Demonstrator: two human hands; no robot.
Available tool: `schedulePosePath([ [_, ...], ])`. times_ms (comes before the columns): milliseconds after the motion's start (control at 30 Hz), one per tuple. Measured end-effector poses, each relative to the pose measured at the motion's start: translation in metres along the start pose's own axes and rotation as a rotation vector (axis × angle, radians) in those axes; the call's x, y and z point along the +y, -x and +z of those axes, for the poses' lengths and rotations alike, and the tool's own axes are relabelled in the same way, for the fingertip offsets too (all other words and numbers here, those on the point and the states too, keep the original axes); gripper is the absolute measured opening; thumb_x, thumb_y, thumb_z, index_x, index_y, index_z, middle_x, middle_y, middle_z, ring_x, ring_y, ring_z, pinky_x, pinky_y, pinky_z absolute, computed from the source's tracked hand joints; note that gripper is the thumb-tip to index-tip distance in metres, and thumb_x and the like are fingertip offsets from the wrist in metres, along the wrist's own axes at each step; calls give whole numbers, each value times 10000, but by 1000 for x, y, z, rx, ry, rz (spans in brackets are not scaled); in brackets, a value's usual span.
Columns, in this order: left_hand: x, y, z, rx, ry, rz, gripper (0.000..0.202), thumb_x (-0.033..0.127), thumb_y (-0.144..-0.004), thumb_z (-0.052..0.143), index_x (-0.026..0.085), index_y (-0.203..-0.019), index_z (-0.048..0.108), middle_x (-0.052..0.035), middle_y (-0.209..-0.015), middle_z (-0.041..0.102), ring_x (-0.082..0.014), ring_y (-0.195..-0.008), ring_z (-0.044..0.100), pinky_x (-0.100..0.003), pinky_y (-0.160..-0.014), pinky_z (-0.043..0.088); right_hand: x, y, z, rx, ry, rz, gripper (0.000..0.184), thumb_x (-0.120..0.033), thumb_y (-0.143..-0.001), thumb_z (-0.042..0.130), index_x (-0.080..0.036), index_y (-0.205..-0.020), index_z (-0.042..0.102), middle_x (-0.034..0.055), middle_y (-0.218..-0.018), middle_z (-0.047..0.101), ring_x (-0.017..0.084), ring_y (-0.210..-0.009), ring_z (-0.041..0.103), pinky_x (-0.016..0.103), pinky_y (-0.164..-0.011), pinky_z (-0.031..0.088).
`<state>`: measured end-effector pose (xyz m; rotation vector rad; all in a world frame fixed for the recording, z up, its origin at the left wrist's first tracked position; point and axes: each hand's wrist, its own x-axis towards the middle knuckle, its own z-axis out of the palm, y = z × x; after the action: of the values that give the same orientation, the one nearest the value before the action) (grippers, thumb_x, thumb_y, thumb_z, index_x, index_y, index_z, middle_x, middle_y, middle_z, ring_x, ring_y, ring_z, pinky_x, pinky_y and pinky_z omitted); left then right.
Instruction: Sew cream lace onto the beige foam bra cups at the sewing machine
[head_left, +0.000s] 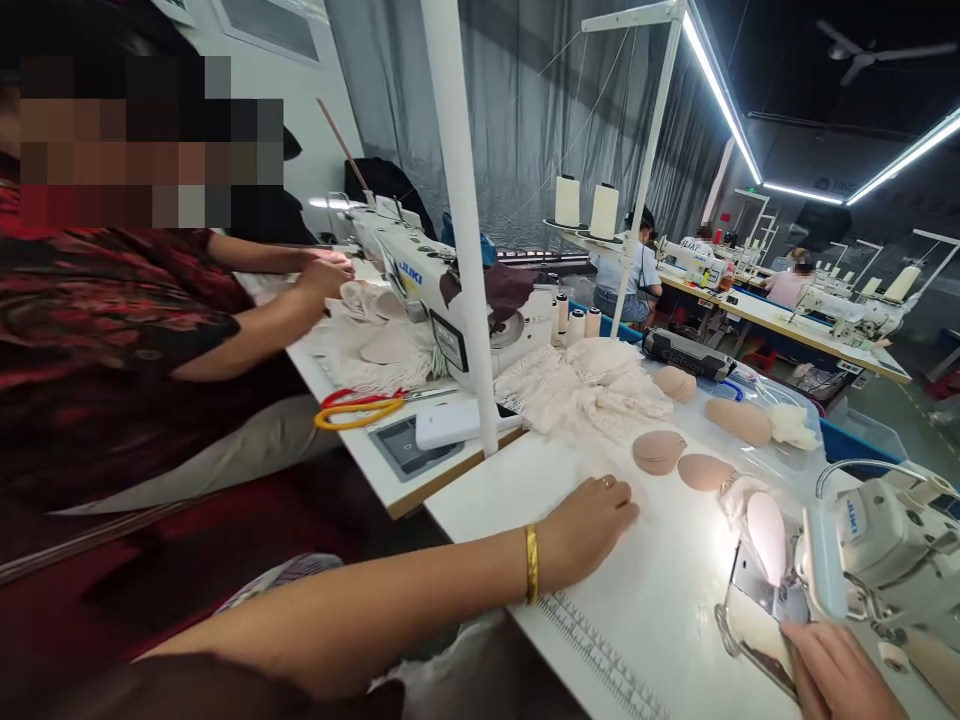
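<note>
My left hand [589,525], with a gold bangle and a ring, rests palm down on the white table [660,600], fingers stretched toward two beige bra cups [658,450]. It holds nothing. My right hand [836,672] shows only in part at the bottom right, lying by the needle plate of my sewing machine [885,545]; its fingers are cut off by the frame edge. A pale cup piece [766,535] lies lit under the machine's head.
A pile of cream lace [592,385] and more cups [739,420] lie beyond. A white pole [469,250] stands at the table joint. On the left a co-worker's hands [326,275] feed fabric at another machine [442,290]; orange scissors [360,408] lie nearby.
</note>
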<state>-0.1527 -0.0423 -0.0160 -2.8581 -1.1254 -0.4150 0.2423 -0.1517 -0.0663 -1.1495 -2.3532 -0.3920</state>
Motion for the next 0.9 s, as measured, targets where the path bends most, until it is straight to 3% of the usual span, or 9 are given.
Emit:
schedulePosePath([
  [133, 25, 13, -10, 69, 533, 130, 114, 98, -948, 520, 188, -985, 580, -57, -984, 669, -189, -880, 607, -317, -807, 482, -53, -29, -20, -90, -241, 130, 258, -282, -1014, 591, -300, -1264, 652, 65, -1043, 750, 223, -922, 740, 293, -762, 632],
  [300, 48, 4, -39, 117, 1512, -213, 194, 383, -1027, 524, 191, -1049, 505, -35, -936, 635, -129, -748, 584, -248, -676, 477, -122, -73, -22, -138, -985, 574, 722, -612, -908, 714, -288, -1514, 496, 146, -1340, 673, 294, -1071, 703, 406, -866, 614],
  [400, 51, 7, -45, 49, 1929, -436, 296, 368, -858, 744, 185, -998, 558, -21, -925, 638, -120, -758, 584, -239, -712, 477, -142, -95, -14, 11, -1388, 924, 557, -632, -916, 694, -260, -1324, 619, 108, -1126, 722, 241, -926, 684, 351, -805, 575],
  [467, 45, 12, -44, -128, 2099, -481, 366, 349, -732, 833, 181, -967, 608, -8, -881, 643, -134, -770, 592, -257, -746, 493, -144, -105, -14, 137, -1468, 1047, 404, -597, -910, 721, -252, -1115, 677, 55, -963, 710, 188, -792, 632, 293, -712, 531],
  [533, 36, 16, -43, -373, 2142, -449, 464, 494, -705, 848, 173, -982, 661, -19, -872, 663, -162, -792, 605, -289, -771, 506, -138, -112, -20, 142, -1429, 1055, 353, -572, -882, 766, -242, -986, 697, 23, -881, 681, 160, -744, 578, 260, -668, 481],
  [633, 28, 11, -41, -580, 1924, -333, 695, 741, -667, 813, 176, -1060, 715, -33, -923, 687, -181, -835, 603, -288, -767, 483, -128, -124, -34, -99, -1299, 899, 327, -550, -859, 796, -231, -900, 737, -3, -759, 633, 147, -693, 520, 256, -630, 423],
  [733, 32, -4, -39, -587, 1604, -163, 646, 601, -558, 944, 196, -1007, 719, 7, -871, 655, -169, -821, 568, -253, -716, 435, -123, -135, -40, -296, -1219, 748, 294, -503, -824, 834, -236, -924, 764, -11, -755, 643, 150, -691, 535, 270, -645, 423],
  [833, 36, -19, -39, -549, 1389, -43, 569, 524, -595, 930, 190, -1002, 714, -8, -895, 664, -198, -849, 588, -261, -705, 433, -120, -135, -40, -194, -1215, 770, 258, -472, -824, 835, -252, -930, 749, -15, -810, 670, 154, -728, 573, 270, -666, 442],
  [900, 35, -25, -41, -490, 1268, -40, 660, 504, -589, 932, 205, -1135, 712, -54, -1101, 697, -248, -987, 621, -280, -777, 461, -120, -131, -42, -168, -1189, 741, 202, -450, -863, 804, -255, -886, 755, -13, -809, 673, 155, -738, 588, 277, -686, 461],
])
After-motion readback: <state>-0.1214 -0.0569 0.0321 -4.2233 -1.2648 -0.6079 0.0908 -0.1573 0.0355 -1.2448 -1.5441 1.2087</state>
